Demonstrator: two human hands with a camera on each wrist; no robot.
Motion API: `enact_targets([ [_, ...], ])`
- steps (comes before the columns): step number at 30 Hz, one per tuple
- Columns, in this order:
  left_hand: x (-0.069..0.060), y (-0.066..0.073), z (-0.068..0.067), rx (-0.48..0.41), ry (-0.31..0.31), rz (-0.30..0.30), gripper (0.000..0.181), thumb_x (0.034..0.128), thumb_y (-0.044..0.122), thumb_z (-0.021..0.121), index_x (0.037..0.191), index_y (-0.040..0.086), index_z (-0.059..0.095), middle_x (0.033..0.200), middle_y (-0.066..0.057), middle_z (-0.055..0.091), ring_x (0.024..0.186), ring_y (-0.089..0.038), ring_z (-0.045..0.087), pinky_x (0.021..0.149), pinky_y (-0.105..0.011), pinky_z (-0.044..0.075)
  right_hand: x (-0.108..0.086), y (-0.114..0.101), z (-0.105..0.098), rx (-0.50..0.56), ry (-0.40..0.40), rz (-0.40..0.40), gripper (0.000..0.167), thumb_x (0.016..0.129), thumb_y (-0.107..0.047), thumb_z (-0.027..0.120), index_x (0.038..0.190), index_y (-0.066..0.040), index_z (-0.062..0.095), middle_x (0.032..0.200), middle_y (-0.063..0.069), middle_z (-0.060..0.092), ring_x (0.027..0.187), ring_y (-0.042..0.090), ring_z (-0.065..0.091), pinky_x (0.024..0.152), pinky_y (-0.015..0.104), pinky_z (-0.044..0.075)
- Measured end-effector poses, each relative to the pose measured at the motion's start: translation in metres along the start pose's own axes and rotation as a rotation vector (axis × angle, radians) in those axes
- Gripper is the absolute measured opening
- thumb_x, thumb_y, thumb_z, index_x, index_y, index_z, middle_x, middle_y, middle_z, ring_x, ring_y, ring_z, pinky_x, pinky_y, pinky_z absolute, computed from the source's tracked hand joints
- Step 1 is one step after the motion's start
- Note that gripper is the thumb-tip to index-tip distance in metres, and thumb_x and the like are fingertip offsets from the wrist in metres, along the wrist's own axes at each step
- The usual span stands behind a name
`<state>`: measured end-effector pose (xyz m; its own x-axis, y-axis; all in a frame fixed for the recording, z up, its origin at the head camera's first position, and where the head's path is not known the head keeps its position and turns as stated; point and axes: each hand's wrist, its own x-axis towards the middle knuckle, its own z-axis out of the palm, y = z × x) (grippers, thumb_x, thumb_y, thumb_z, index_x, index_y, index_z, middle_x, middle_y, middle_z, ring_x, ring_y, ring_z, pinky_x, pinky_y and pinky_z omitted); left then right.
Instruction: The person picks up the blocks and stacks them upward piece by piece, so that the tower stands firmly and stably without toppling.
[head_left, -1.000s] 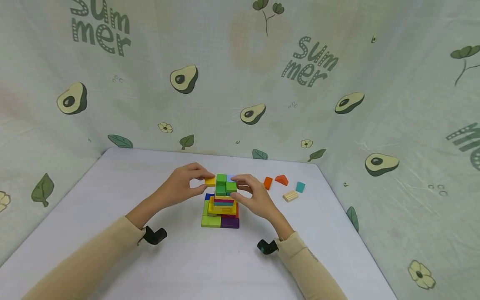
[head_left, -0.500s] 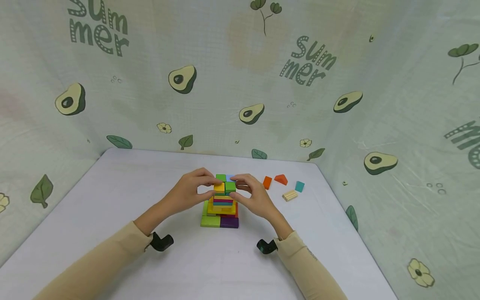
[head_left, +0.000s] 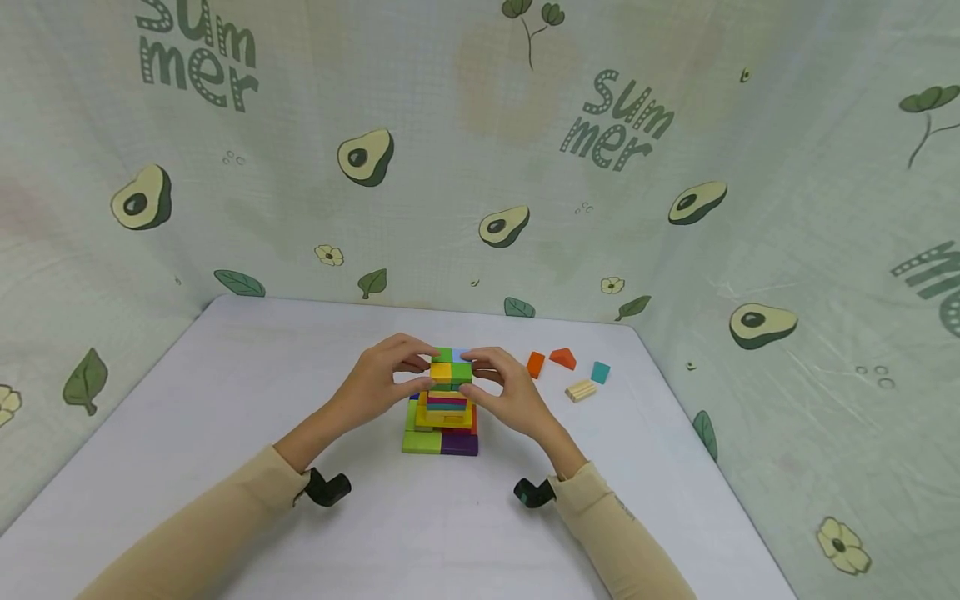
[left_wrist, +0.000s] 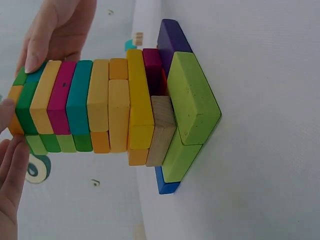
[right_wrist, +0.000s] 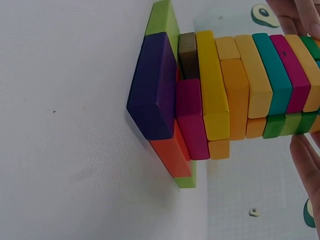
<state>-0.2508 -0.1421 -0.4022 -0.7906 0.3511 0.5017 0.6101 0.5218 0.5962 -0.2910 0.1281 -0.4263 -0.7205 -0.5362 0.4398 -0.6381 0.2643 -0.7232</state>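
Note:
A tower of coloured blocks stands upright on the table, wider at the bottom and slim above. On top, at the near left, lies a yellow block beside a green block. My left hand pinches the yellow block, thumb at its near face and fingers at its left side. From the other side, my right hand holds the upper tower, its thumb on the near face and fingers behind. In the left wrist view the right thumb touches the tower beside a teal block. Some fingertips are hidden behind blocks.
Right of the tower lie loose pieces: an orange block, a red-orange angled block, a teal block and a pale ridged block. A printed cloth hangs around the white table.
My left hand has moved right with the yellow block, from beside the tower onto its top at the near left, next to the green block. The right hand stays in place.

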Motion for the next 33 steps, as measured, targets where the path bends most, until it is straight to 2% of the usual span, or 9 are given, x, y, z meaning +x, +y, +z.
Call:
enact_targets([
  [7,0.003,-0.001,0.001,0.011,0.004,-0.018,0.049,0.0898,0.021,0.088,0.135,0.017,0.069,0.128,-0.003,0.068,0.110,-0.019,0.074,0.096,-0.035,0.062,-0.001,0.000,-0.001,-0.001,0.007,-0.018,0.048,0.098,-0.016,0.080,0.142,-0.019,0.063,0.139,0.001,0.062,0.124,0.020,0.066,0.108,0.042,0.055],
  [9,0.003,-0.002,0.002,0.007,-0.003,-0.048,0.056,0.0899,0.025,0.088,0.141,0.018,0.066,0.134,-0.005,0.066,0.114,-0.023,0.073,0.099,-0.037,0.061,-0.001,0.000,-0.002,-0.002,0.005,-0.016,0.048,0.098,-0.017,0.080,0.142,-0.019,0.063,0.140,0.001,0.062,0.125,0.020,0.065,0.108,0.043,0.055],
  [13,0.005,-0.005,0.004,-0.062,-0.051,-0.120,0.070,0.0926,0.035,0.085,0.154,0.019,0.056,0.150,-0.007,0.060,0.128,-0.030,0.067,0.106,-0.043,0.056,0.000,-0.001,-0.003,-0.002,0.006,-0.011,0.048,0.098,-0.017,0.080,0.143,-0.020,0.063,0.140,0.000,0.062,0.125,0.019,0.065,0.108,0.038,0.055],
  [15,0.005,-0.008,0.006,-0.105,-0.076,-0.140,0.072,0.0946,0.037,0.083,0.157,0.018,0.052,0.153,-0.008,0.059,0.133,-0.031,0.064,0.109,-0.044,0.054,0.000,0.000,-0.003,0.004,0.007,-0.013,0.048,0.098,-0.015,0.080,0.142,-0.019,0.063,0.140,0.001,0.062,0.125,0.020,0.065,0.108,0.037,0.055],
  [18,0.005,-0.010,0.008,-0.141,-0.086,-0.144,0.072,0.0956,0.037,0.081,0.157,0.014,0.052,0.151,-0.009,0.060,0.134,-0.031,0.063,0.111,-0.045,0.053,0.000,0.002,-0.001,0.017,0.008,-0.007,0.048,0.097,-0.012,0.079,0.143,-0.015,0.063,0.141,0.004,0.062,0.124,0.023,0.065,0.109,0.039,0.055],
  [21,0.005,-0.012,0.009,-0.146,-0.075,-0.138,0.070,0.0952,0.035,0.082,0.155,0.011,0.054,0.147,-0.010,0.062,0.132,-0.031,0.064,0.110,-0.045,0.053,-0.001,-0.012,-0.001,0.029,0.010,0.013,0.048,0.097,-0.007,0.078,0.142,-0.008,0.062,0.141,0.010,0.062,0.124,0.028,0.065,0.110,0.044,0.054],
  [25,0.005,-0.012,0.009,-0.140,-0.069,-0.136,0.066,0.0943,0.034,0.083,0.152,0.013,0.058,0.143,-0.009,0.063,0.131,-0.030,0.065,0.109,-0.043,0.054,-0.001,-0.016,0.000,0.027,0.008,0.035,0.047,0.096,-0.004,0.078,0.140,-0.001,0.062,0.139,0.015,0.062,0.124,0.032,0.064,0.110,0.049,0.053],
  [28,0.006,-0.013,0.010,-0.131,-0.071,-0.143,0.065,0.0937,0.036,0.083,0.150,0.014,0.060,0.142,-0.007,0.064,0.131,-0.029,0.065,0.109,-0.042,0.054,0.001,-0.002,0.001,0.016,0.008,0.038,0.049,0.095,-0.004,0.079,0.141,-0.002,0.062,0.140,0.014,0.062,0.125,0.032,0.064,0.110,0.048,0.054],
  [33,0.007,-0.016,0.010,-0.111,-0.085,-0.150,0.064,0.0936,0.037,0.083,0.149,0.014,0.061,0.144,-0.004,0.065,0.131,-0.027,0.065,0.109,-0.041,0.055,0.000,0.000,0.002,0.003,0.009,0.034,0.052,0.095,-0.007,0.080,0.143,-0.008,0.062,0.143,0.010,0.061,0.127,0.028,0.064,0.110,0.045,0.054],
])
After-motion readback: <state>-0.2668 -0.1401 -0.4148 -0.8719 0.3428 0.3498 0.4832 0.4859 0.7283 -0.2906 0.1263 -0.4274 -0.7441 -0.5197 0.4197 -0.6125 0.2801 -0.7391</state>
